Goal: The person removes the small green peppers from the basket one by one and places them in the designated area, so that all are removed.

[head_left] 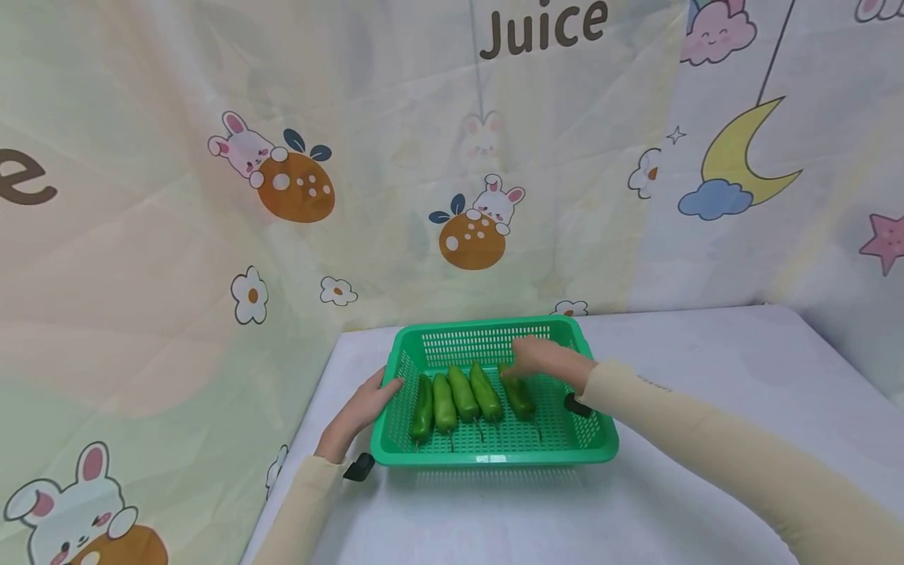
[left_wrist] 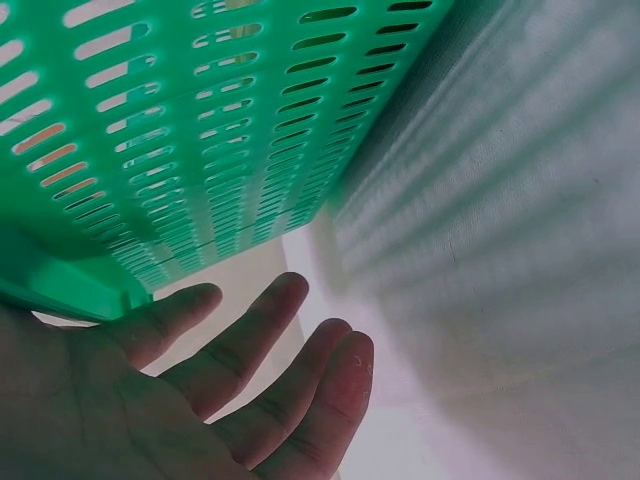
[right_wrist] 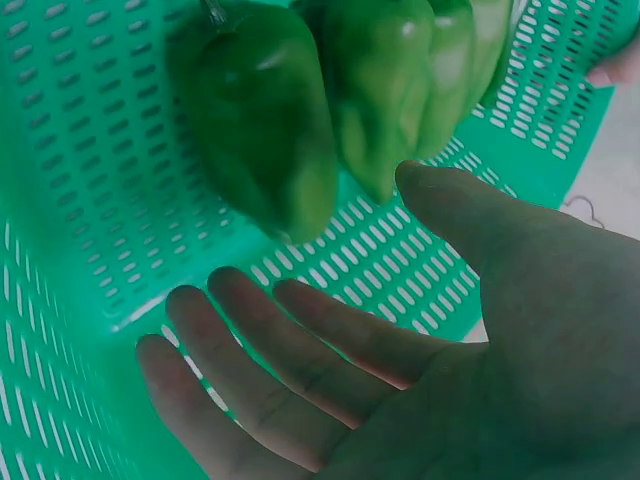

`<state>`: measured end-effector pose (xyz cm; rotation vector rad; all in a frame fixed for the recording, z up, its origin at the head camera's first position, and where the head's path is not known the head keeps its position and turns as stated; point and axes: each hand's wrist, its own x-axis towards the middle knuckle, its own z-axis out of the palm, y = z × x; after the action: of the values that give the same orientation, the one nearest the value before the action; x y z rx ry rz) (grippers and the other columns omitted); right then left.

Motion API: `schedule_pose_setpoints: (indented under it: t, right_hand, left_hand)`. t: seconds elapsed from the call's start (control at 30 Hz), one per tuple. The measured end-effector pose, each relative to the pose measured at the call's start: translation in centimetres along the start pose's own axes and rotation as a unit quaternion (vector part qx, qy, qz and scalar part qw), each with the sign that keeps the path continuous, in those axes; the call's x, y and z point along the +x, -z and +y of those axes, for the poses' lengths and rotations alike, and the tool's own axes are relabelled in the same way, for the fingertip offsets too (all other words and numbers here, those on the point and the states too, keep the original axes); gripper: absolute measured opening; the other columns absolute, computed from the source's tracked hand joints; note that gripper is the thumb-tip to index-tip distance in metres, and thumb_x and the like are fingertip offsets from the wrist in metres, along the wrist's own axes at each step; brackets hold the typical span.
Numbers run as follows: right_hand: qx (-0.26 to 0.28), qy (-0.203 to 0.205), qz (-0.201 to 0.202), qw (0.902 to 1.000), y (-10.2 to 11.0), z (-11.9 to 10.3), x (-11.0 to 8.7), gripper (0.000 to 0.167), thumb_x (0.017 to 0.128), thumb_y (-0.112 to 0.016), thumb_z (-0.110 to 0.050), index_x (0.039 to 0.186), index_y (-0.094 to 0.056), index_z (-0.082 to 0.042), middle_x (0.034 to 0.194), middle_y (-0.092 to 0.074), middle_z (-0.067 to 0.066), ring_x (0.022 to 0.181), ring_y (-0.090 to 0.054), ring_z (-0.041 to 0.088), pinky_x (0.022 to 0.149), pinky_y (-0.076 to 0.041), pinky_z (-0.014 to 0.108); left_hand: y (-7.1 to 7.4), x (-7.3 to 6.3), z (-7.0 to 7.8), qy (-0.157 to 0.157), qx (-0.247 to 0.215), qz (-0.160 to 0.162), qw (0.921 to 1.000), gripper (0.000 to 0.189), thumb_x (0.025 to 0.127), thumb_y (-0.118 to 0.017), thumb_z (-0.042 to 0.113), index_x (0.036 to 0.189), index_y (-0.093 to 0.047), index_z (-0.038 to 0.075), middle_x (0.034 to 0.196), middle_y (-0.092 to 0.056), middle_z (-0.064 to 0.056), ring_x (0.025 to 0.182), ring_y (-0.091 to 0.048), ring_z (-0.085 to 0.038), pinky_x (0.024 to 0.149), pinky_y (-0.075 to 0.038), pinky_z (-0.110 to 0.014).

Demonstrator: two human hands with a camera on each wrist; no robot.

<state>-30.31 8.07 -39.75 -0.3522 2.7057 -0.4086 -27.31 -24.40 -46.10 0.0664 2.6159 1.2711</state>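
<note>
Several long green peppers (head_left: 462,392) lie side by side in a green plastic basket (head_left: 494,458), stems toward the near side. My right hand (head_left: 540,357) is inside the basket, above the far end of the rightmost pepper (head_left: 521,396). In the right wrist view its fingers (right_wrist: 300,370) are spread and loosely bent, with a gap between them and the nearest pepper (right_wrist: 260,120). My left hand (head_left: 363,406) rests at the basket's left rim, thumb over the edge. Its other fingers (left_wrist: 280,390) extend loosely outside the slotted wall in the left wrist view.
The basket stands on a white-covered table (head_left: 692,369). Behind and to the left hangs a printed cloth (head_left: 395,157) with rabbits and flowers. Black wrist straps (head_left: 360,467) show below the left hand and by the right sleeve.
</note>
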Motion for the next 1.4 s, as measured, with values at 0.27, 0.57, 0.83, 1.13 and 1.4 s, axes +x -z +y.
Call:
schedule_pose_setpoints:
  t: [0.27, 0.57, 0.83, 1.13, 1.4]
  right_hand:
    - [-0.010, -0.001, 0.006, 0.9999, -1.3, -0.1, 0.2, 0.035, 0.091, -0.073, -0.035, 0.103, -0.062, -0.004, 0.091, -0.060, 0.008, 0.077, -0.050, 0.019, 0.069, -0.044, 0.034]
    - [-0.040, -0.026, 0.011, 0.9988, -2.1, -0.5, 0.3, 0.043, 0.090, -0.073, -0.039, 0.113, -0.062, -0.005, 0.104, -0.064, 0.011, 0.086, -0.056, 0.021, 0.079, -0.052, 0.040]
    - [-0.055, -0.038, 0.025, 0.9975, -2.8, -0.6, 0.7, 0.032, 0.089, -0.074, -0.039, 0.091, -0.060, -0.010, 0.083, -0.058, 0.005, 0.074, -0.052, 0.018, 0.067, -0.047, 0.033]
    - [-0.080, -0.060, 0.031, 0.9945, -3.3, -1.0, 1.1, 0.032, 0.088, -0.074, -0.038, 0.084, -0.059, -0.011, 0.081, -0.059, 0.006, 0.072, -0.052, 0.018, 0.066, -0.048, 0.033]
    - [-0.097, -0.068, 0.020, 0.9927, -3.4, -1.1, 1.4, 0.035, 0.091, -0.070, -0.041, 0.101, -0.065, -0.008, 0.091, -0.062, 0.010, 0.074, -0.052, 0.019, 0.063, -0.045, 0.033]
  left_hand:
    - [-0.1, -0.1, 0.0, -0.002, -0.002, 0.004, 1.0000, 0.062, 0.105, -0.043, 0.038, 0.159, -0.027, 0.012, 0.129, -0.063, -0.018, 0.094, -0.071, -0.021, 0.081, -0.060, -0.039]
    - [-0.2, 0.0, 0.0, -0.009, -0.009, 0.003, 0.9999, 0.061, 0.106, -0.043, 0.037, 0.159, -0.028, 0.014, 0.131, -0.062, -0.018, 0.097, -0.070, -0.022, 0.082, -0.059, -0.039]
    - [-0.2, 0.1, 0.0, -0.008, -0.012, 0.007, 0.9999, 0.060, 0.106, -0.044, 0.036, 0.159, -0.028, 0.014, 0.128, -0.063, -0.018, 0.093, -0.071, -0.022, 0.078, -0.059, -0.038]
    - [-0.2, 0.1, -0.1, -0.010, -0.014, 0.005, 0.9998, 0.060, 0.106, -0.043, 0.036, 0.159, -0.028, 0.015, 0.130, -0.062, -0.019, 0.096, -0.070, -0.023, 0.079, -0.059, -0.038]
    - [-0.1, 0.1, -0.2, -0.014, -0.008, 0.001, 0.9999, 0.061, 0.106, -0.043, 0.037, 0.160, -0.027, 0.013, 0.133, -0.061, -0.020, 0.099, -0.069, -0.023, 0.082, -0.058, -0.039]
